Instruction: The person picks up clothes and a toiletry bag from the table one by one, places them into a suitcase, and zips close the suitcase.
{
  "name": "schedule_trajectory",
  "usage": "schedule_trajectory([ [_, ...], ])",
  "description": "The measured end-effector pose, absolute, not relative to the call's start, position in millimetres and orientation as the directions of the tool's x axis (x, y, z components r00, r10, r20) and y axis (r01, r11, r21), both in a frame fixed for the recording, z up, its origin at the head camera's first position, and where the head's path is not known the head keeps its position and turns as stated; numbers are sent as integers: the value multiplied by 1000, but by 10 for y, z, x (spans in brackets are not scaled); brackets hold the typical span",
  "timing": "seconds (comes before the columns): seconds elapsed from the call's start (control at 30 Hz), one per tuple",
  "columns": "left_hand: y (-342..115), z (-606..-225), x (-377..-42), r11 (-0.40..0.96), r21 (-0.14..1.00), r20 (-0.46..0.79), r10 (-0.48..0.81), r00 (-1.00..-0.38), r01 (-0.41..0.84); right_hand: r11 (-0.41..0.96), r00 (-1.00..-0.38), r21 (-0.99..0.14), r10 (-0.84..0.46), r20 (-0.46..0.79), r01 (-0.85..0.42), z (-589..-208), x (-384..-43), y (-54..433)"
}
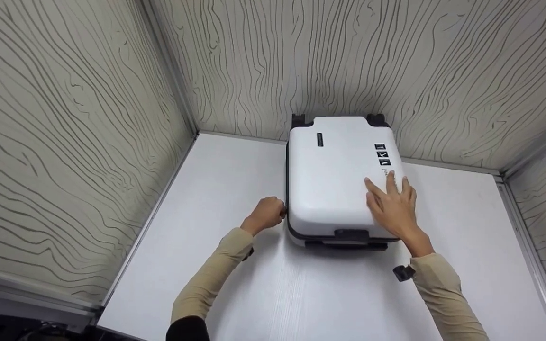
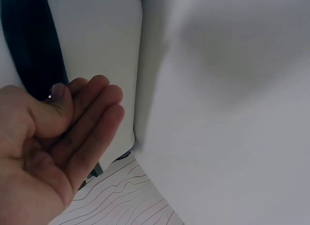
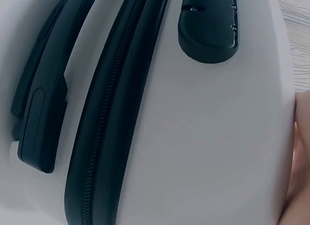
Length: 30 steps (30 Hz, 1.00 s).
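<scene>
A white hard-shell suitcase (image 1: 330, 184) lies flat on the white table (image 1: 240, 170), its wheels (image 1: 297, 120) toward the back wall. My left hand (image 1: 267, 213) is at its left side, against the dark zipper band (image 2: 34, 40). In the left wrist view the thumb is pressed to the curled index finger, pinching a zipper pull; a small metallic glint (image 2: 50, 96) shows at the thumb tip, the rest of the pull hidden. My right hand (image 1: 394, 208) rests with spread fingers on the lid's near right part. The right wrist view shows the zipper teeth (image 3: 104, 113) running along the closed front seam.
A black combination lock (image 3: 208, 31) sits on the lid's front side, beside the black carry handle (image 3: 46, 123). Wood-grain-patterned panels (image 1: 254, 61) rise behind and on both sides of the table. Wrist-worn devices (image 1: 403, 273) hang under the sleeves.
</scene>
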<state>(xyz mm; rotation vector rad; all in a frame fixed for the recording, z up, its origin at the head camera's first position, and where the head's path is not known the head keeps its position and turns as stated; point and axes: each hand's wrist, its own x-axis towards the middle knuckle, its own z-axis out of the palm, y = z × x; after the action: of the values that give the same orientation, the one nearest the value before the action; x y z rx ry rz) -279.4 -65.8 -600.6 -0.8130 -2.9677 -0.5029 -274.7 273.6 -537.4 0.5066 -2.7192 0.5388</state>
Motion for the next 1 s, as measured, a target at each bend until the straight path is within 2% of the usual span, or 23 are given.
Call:
schedule_trajectory([
  [0.2, -700, -5982, -2763, 778, 328, 69, 546, -835, 536, 843, -848, -298, -293, 442, -447, -5407, -2796, 2776],
  [0.3, -725, -5972, -2737, 769, 337, 55, 559, -827, 542, 828, -845, -332, -277, 457, -451, -5408, -2807, 2804],
  [0.4, -749, -5959, -2713, 767, 320, 52, 571, -819, 556, 824, -876, -406, -204, 438, -395, -5400, -2782, 2837],
  [0.53, -771, -5945, -2707, 758, 259, 88, 598, -797, 598, 831, -932, -483, -109, 347, -277, -5386, -2733, 2860],
  [0.63, -774, -5949, -2717, 748, 254, 101, 610, -786, 614, 842, -945, -474, -118, 305, -258, -5390, -2733, 2864],
  [0.7, -770, -5955, -2719, 740, 289, 79, 614, -785, 608, 844, -938, -457, -139, 316, -279, -5396, -2747, 2867],
  [1.0, -643, -5901, -2646, 723, 401, -110, 648, -753, 563, 844, -905, -410, -184, 385, -346, -5440, -2824, 2976],
])
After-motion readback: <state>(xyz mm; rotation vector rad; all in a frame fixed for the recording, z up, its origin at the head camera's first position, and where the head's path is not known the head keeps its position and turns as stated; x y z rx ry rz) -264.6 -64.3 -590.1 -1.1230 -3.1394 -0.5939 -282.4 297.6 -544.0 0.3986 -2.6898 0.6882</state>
